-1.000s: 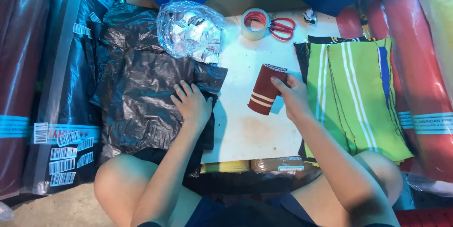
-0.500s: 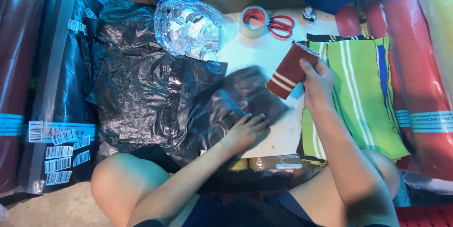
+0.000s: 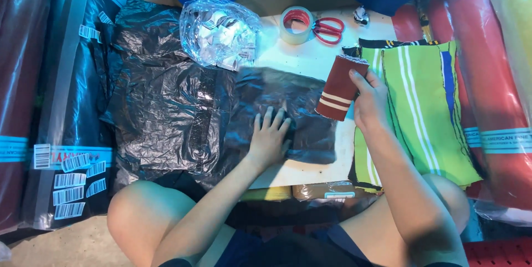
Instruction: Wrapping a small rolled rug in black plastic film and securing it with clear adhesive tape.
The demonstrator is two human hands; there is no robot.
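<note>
Black plastic bag is lying across the white board, left hand pressing flat on it, fingers spread. At three o'clock, right hand is gripping the dark red rolled cloth, fingers wrapped around it, beside green striped fabric.

Your right hand grips a rolled dark-red cloth with cream stripes near its lower end; the roll is tilted, upper end leaning right, held above the white board's right part. Your left hand lies flat, fingers spread, on a small dark plastic bag, which lies spread out, crinkled and glossy, across the board.
</note>
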